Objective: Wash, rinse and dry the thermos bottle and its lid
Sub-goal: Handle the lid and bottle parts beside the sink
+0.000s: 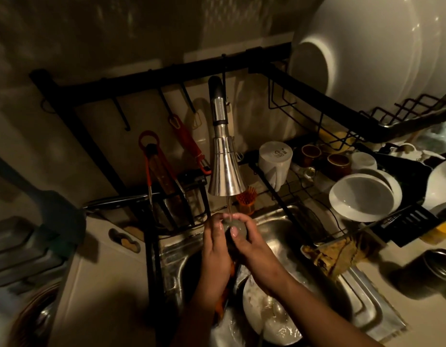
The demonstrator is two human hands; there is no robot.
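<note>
Over the steel sink (279, 229), both of my hands hold a small round grey lid (239, 226) under a thin stream of water from the chrome faucet (225, 169). My left hand (216, 249) wraps round the lid's left side. On its right side, my right hand (254, 246) grips it, thumb across the top. Something orange (227, 294) shows below my left wrist; what it is cannot be told. A dark metal cylinder, apparently the thermos bottle (432, 271), stands on the counter at the right.
A soapy white plate (269, 319) lies in the sink under my arms. A crumpled cloth (337, 254) hangs on the sink's right rim. The black rack (317, 78) holds white bowls (362, 196), cups and a large white plate. Knives and orange-handled tools hang at the left.
</note>
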